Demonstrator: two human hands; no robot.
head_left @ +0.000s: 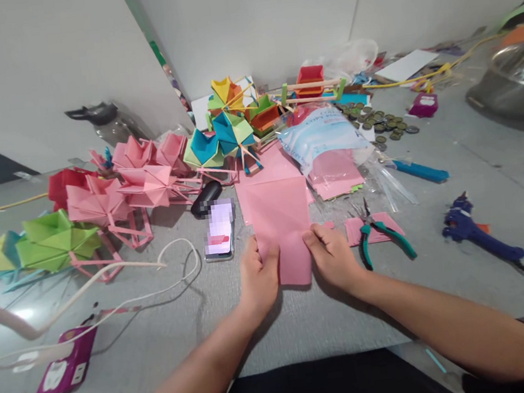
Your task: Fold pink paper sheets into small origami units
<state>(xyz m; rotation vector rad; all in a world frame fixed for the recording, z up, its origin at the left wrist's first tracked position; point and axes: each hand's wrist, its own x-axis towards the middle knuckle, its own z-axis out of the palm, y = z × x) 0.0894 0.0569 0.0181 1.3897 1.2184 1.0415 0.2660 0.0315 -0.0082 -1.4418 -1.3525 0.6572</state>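
Two hands share one pink sheet (283,219) above the desk (176,357), its long axis running away from the person's body. The left hand (260,278) has a narrow grip on the left edge, the right hand (334,256) pinches the opposite edge, so neither is nearer. More paper stretches beyond the thumbs than behind them. Green-handled pliers (371,224) lie just beyond the right hand's outer side.

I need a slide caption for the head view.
Left hand and right hand hold pink paper by its edges, between a phone and pliers.
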